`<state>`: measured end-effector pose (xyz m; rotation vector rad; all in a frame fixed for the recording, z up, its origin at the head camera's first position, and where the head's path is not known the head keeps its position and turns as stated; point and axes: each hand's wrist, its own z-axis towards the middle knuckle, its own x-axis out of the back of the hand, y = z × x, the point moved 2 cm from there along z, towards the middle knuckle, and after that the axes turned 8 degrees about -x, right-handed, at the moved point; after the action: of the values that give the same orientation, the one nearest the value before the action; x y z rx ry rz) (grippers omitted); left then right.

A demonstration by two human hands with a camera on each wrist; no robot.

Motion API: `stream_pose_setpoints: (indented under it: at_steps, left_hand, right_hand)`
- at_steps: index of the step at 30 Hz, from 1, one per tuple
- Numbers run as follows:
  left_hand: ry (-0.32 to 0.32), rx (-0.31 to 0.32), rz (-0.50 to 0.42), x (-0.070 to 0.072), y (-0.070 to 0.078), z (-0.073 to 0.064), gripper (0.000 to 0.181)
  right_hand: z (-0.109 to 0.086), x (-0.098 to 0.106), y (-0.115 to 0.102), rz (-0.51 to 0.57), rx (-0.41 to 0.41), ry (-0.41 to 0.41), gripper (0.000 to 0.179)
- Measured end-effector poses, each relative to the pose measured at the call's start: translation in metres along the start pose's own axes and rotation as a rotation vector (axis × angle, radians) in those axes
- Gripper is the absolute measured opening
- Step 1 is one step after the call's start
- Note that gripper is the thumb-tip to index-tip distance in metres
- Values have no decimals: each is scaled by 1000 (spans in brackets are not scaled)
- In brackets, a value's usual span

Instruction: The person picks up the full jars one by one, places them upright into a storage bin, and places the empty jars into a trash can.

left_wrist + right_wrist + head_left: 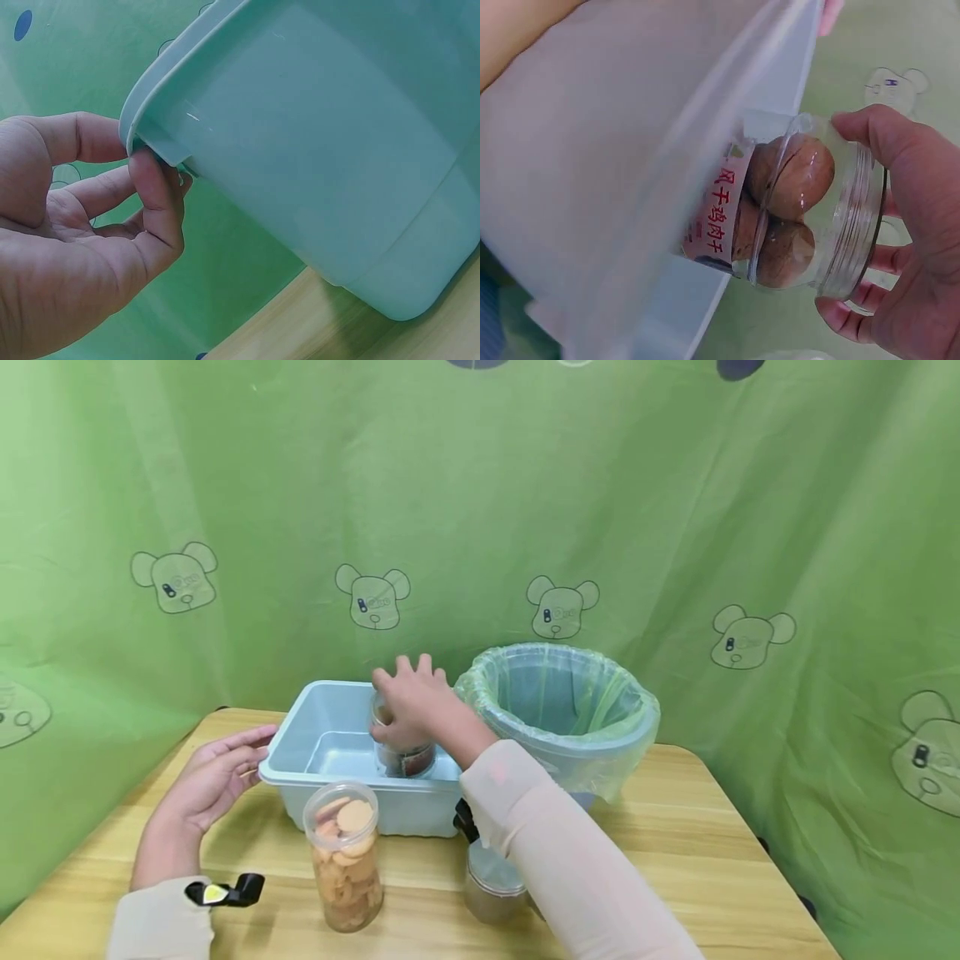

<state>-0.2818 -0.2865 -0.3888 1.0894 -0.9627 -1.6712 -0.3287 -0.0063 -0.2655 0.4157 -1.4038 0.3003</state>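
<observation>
My left hand [217,777] pinches the rim of a light blue plastic basin [420,811] at its left end. In the left wrist view, thumb and finger meet at the rim's corner against the basin wall [300,142]. My right hand [420,703] grips a clear jar by its top, and the jar's lower part stands inside the basin, toward its right side. In the right wrist view the jar [754,210] shows a printed label and several brown, round, walnut-like pieces. Its threaded neck lies within the fingers of the right hand [922,210].
Before the basin stands a clear jar of orange-tan round crisps [348,868]. Another clear jar [492,893] stands to its right, partly behind my right sleeve. A blue bin lined with a green bag [600,760] is right of the basin. Green curtains [465,527] surround the wooden table [667,860].
</observation>
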Motion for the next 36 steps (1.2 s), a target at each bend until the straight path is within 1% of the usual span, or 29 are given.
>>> stream_pose_setpoints:
  at_steps: [6, 15, 26, 36]
  left_hand:
    - [7, 11, 12, 0, -1, 2, 33]
    - [9, 11, 18, -1, -2, 3, 32]
    - [19, 9, 6, 0, 0, 2, 32]
    - [21, 14, 2, -1, 0, 2, 32]
  right_hand:
    - [3, -20, 3, 13, -13, -41, 59]
    - [5, -44, 4, 9, -9, -66, 58]
    - [7, -57, 4, 15, -32, -83, 56]
    - [8, -59, 5, 34, -55, -113, 59]
